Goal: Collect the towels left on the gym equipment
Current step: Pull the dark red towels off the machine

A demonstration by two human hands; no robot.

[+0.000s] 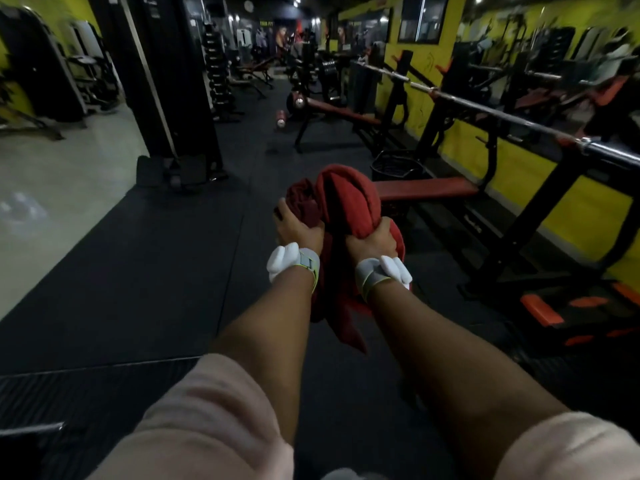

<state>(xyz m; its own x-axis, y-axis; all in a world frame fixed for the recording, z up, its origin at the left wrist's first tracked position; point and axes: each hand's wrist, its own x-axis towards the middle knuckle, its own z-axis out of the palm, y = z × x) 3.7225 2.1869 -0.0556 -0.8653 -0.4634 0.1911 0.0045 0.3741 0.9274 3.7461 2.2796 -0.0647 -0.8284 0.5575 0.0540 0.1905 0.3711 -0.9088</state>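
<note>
Head view: two red towels are held out in front of the body, above the black floor mat (145, 278). A dark red towel (304, 202) is gripped by the left hand (298, 226), its fingers curled over the bunched cloth. A brighter red towel (346, 202) is clenched in the right hand (372, 239), with a loose end hanging down between the forearms. The two towels are pressed against each other. White wrist straps (294, 263) are worn on both arms, and pale sleeves (214, 410) are seen at the bottom edge. Just beyond the towels, a red-padded bench (429, 188) is set under a racked barbell (485, 109) along the yellow wall (519, 174). A black basket (394, 166) is placed near the bench's far end. Farther down the aisle, a second bench (343, 112) and blurred machines are visible.
</note>
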